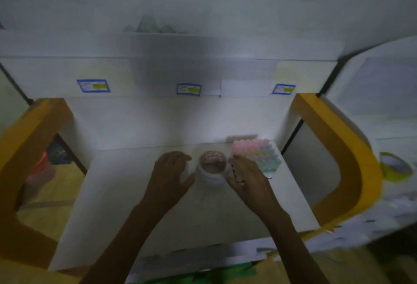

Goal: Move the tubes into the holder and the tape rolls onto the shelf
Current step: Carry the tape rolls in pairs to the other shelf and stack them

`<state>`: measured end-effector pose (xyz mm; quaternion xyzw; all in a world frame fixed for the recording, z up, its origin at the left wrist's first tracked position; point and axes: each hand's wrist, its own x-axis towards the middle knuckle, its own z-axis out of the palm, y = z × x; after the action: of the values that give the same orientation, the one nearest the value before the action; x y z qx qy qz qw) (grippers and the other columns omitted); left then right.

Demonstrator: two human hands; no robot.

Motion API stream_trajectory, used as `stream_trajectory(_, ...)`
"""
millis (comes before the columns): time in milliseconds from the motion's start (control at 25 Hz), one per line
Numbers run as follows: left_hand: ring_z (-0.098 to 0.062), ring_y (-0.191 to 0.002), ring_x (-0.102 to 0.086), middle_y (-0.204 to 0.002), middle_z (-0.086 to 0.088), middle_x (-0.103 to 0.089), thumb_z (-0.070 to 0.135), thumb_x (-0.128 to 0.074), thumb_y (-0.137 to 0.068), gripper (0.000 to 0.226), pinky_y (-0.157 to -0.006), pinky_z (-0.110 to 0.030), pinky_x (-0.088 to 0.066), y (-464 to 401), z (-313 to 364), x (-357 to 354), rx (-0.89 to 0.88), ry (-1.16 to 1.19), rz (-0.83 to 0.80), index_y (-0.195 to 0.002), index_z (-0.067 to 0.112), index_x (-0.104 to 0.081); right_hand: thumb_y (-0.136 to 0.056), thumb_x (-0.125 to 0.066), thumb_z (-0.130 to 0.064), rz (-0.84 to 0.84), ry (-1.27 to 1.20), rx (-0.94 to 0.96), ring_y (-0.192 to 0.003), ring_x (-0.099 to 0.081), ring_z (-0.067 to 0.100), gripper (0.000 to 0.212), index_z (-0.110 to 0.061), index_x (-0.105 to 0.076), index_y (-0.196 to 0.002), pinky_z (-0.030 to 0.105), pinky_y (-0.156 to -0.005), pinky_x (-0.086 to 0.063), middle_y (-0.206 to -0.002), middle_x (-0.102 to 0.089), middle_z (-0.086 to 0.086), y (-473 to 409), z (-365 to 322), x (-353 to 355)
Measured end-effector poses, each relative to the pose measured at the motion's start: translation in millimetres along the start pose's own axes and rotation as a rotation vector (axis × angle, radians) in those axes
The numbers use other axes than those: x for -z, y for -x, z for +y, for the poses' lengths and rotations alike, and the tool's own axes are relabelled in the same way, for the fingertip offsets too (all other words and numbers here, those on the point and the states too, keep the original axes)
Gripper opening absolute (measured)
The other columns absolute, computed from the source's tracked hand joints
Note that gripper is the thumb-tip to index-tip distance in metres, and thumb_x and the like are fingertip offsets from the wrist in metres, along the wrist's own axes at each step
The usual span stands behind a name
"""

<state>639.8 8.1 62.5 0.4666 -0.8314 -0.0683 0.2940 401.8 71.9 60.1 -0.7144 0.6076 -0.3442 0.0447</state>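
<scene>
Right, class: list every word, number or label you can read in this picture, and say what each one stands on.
No text can be read.
Left blue-bordered label on the white shelf front: print too blurred.
Middle blue-bordered label, same shelf front: too blurred.
Right blue-bordered label, same shelf front: too blurred.
Each has a yellow patch; nothing else carries writing.

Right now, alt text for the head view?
Blurry, dim view down at a white shelf: the left hand and right hand flank a white jar with tape rolls in its top. A rack of pastel tubes stands just right of it.
</scene>
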Motion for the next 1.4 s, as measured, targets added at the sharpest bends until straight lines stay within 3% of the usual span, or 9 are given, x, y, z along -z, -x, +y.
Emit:
stream_trajectory(240, -0.022, -0.110, -0.050, -0.120, -0.002, -0.058, 0.049, -0.054, -0.074, 0.053, -0.090, -0.038, -0.047, -33, 95, -16, -0.181, 0.135, -0.052, -0.116, 0.018, -0.062, -0.087, -0.056, -0.048, 0.078, 0.032, -0.123, -0.127, -0.045, 0.012, 0.059, -0.017, -0.050, -0.137, 0.027, -0.104, -0.040, -0.138, -0.052, 0.000, 30, 15, 92)
stream_trajectory(480, -0.028, -0.115, -0.053, -0.124, -0.005, -0.056, 0.051, -0.055, -0.078, 0.059, -0.093, -0.050, -0.049, -44, 219, -53, -0.349, 0.254, -0.103, -0.124, 0.015, -0.058, -0.091, -0.053, -0.041, 0.238, 0.173, -0.120, -0.125, -0.049, 0.023, 0.052, -0.011, -0.053, -0.133, 0.036, -0.100, -0.044, -0.135, -0.054, 0.006, 95, 67, 187)
stream_trajectory(680, -0.025, -0.120, -0.049, -0.131, -0.002, -0.051, 0.048, -0.055, -0.081, 0.057, -0.095, -0.042, -0.047, -33, 339, -84, -0.470, 0.221, -0.069, -0.129, 0.018, -0.055, -0.090, -0.056, -0.044, 0.291, 0.194, -0.199, -0.125, -0.048, 0.016, 0.049, -0.019, -0.052, -0.133, 0.033, -0.100, -0.045, -0.134, -0.054, 0.000, 168, 130, 265)
stream_trajectory(800, -0.025, -0.117, -0.049, -0.128, -0.006, -0.053, 0.049, -0.052, -0.081, 0.056, -0.095, -0.039, -0.045, -27, 405, -111, -0.508, 0.194, -0.047, -0.127, 0.017, -0.058, -0.088, -0.059, -0.043, 0.280, 0.213, -0.254, -0.125, -0.046, 0.012, 0.051, -0.018, -0.054, -0.131, 0.023, -0.103, -0.036, -0.135, -0.054, -0.001, 206, 172, 304)
stream_trajectory(880, -0.022, -0.113, -0.048, -0.126, -0.005, -0.057, 0.051, -0.051, -0.078, 0.058, -0.091, -0.036, -0.046, -25, 435, -130, -0.499, 0.164, -0.056, -0.124, 0.017, -0.060, -0.087, -0.057, -0.044, 0.266, 0.196, -0.297, -0.126, -0.045, 0.011, 0.051, -0.021, -0.054, -0.132, 0.026, -0.104, -0.037, -0.137, -0.053, -0.002, 225, 196, 325)
stream_trajectory(1080, -0.024, -0.112, -0.050, -0.127, -0.006, -0.056, 0.051, -0.048, -0.074, 0.061, -0.087, -0.039, -0.048, -41, 484, -180, -0.462, 0.158, -0.099, -0.125, 0.018, -0.059, -0.086, -0.066, -0.038, 0.244, 0.198, -0.327, -0.127, -0.049, 0.019, 0.050, -0.021, -0.054, -0.132, 0.036, -0.105, -0.042, -0.137, -0.054, 0.001, 245, 259, 358)
stream_trajectory(1280, -0.021, -0.110, -0.045, -0.123, -0.008, -0.058, 0.051, -0.049, -0.076, 0.059, -0.083, -0.040, -0.051, -77, 494, -241, -0.425, 0.113, -0.079, -0.121, 0.015, -0.061, -0.087, -0.062, -0.042, 0.166, 0.163, -0.312, -0.122, -0.048, 0.012, 0.049, -0.021, -0.053, -0.132, 0.011, -0.102, -0.028, -0.135, -0.055, -0.003, 224, 327, 364)
stream_trajectory(1400, -0.029, -0.113, -0.054, -0.123, -0.010, -0.060, 0.050, -0.052, -0.074, 0.058, -0.087, -0.043, -0.052, -103, 487, -282, -0.339, 0.129, -0.091, -0.122, 0.017, -0.060, -0.088, -0.054, -0.051, 0.095, 0.137, -0.282, -0.123, -0.048, 0.014, 0.055, -0.018, -0.054, -0.133, 0.019, -0.103, -0.034, -0.134, -0.055, -0.001, 199, 373, 362)
